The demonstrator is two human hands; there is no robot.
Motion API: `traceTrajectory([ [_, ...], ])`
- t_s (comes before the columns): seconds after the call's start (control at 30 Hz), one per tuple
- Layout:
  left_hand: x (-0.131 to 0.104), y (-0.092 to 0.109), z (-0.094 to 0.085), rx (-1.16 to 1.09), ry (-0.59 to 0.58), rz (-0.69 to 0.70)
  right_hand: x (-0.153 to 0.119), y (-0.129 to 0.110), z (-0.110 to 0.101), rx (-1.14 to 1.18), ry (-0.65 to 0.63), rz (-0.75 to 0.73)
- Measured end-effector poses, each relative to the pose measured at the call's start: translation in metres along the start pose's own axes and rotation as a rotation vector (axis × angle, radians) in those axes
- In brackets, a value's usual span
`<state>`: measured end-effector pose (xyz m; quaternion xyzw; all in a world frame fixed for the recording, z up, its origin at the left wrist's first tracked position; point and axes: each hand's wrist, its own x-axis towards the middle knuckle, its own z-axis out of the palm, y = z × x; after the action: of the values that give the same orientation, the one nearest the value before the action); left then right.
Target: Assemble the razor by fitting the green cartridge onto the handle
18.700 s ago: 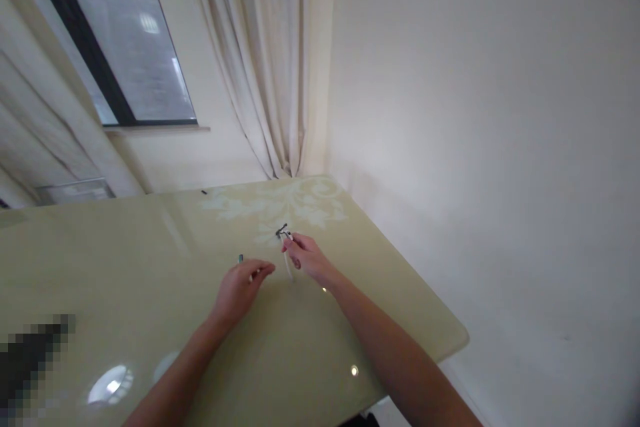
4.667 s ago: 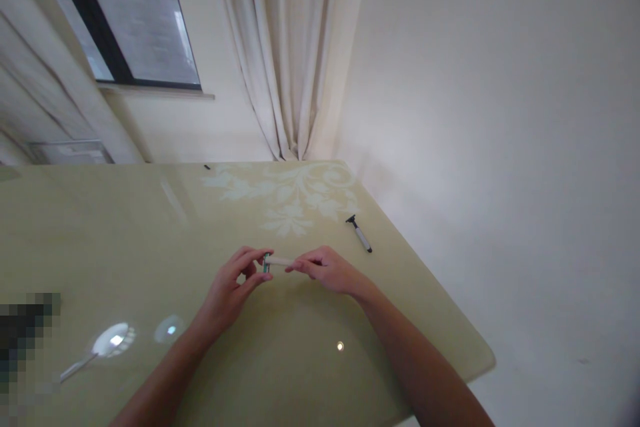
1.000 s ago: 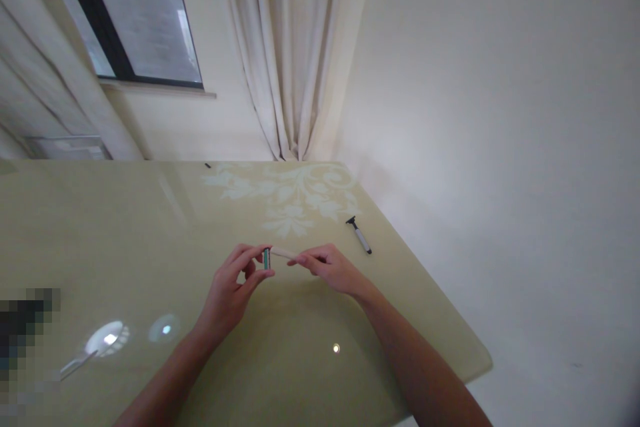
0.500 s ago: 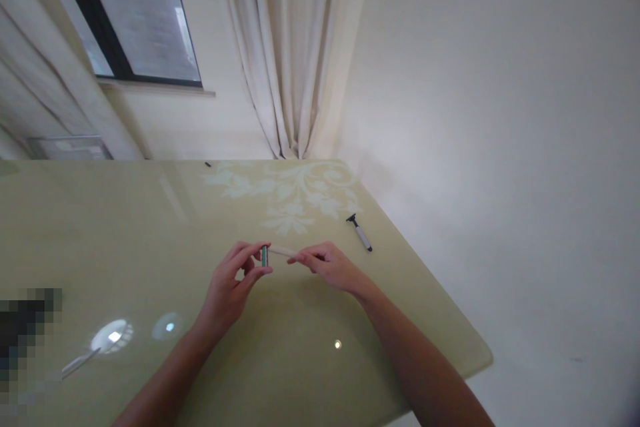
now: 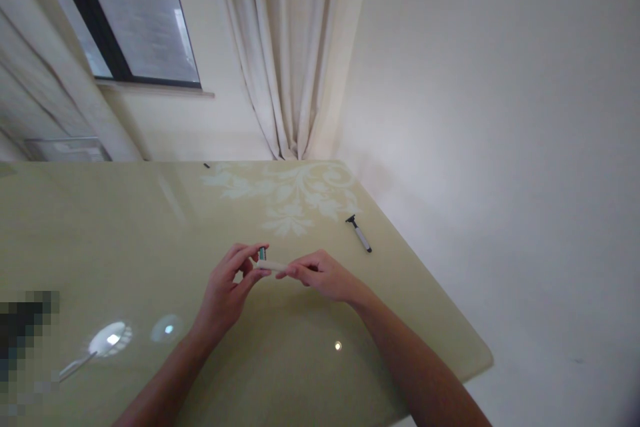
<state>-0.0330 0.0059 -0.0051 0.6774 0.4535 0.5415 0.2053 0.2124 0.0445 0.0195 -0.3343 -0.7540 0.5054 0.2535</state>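
Between the thumb and fingers of my left hand (image 5: pixel 231 283) is a small razor cartridge (image 5: pixel 263 253), dark with a green strip, held upright. My right hand (image 5: pixel 320 273) is closed around a slim, pale stick-like tool (image 5: pixel 271 266); its kind I cannot make out. The tool's left end lies across the cartridge's lower part, close to my left thumb, and hides some of it. Beyond my right hand, a razor (image 5: pixel 360 235) with a grey handle and black head lies on the table.
The glossy pale-green table (image 5: pixel 125 240) has a white floral pattern near its far corner. A small dark piece (image 5: pixel 207 165) lies by the far edge. At the left is a blurred-out dark object (image 5: pixel 25 323). A wall (image 5: pixel 500 180) runs along the right side.
My right hand has moved the pale tool down and slightly left, from the cartridge's top to its lower part. My left hand stays nearly still.
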Motion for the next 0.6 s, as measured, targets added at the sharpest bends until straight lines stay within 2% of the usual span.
traceTrajectory([
  [0.17, -0.0003, 0.0009, 0.0005, -0.002, -0.016, -0.002, -0.0006, -0.0013, -0.0015, -0.040, 0.068, 0.002],
  [0.3, 0.0000, 0.0020, 0.0002, -0.008, 0.004, -0.002, -0.0004, -0.0008, -0.0019, 0.005, -0.002, 0.016],
  [0.47, 0.0005, 0.0034, 0.0002, -0.018, 0.002, -0.021, -0.0007, -0.0018, -0.0033, -0.032, 0.083, 0.021],
  [0.6, 0.0005, 0.0048, 0.0007, -0.026, -0.007, -0.036, -0.0010, -0.0040, -0.0019, -0.008, 0.013, 0.014],
])
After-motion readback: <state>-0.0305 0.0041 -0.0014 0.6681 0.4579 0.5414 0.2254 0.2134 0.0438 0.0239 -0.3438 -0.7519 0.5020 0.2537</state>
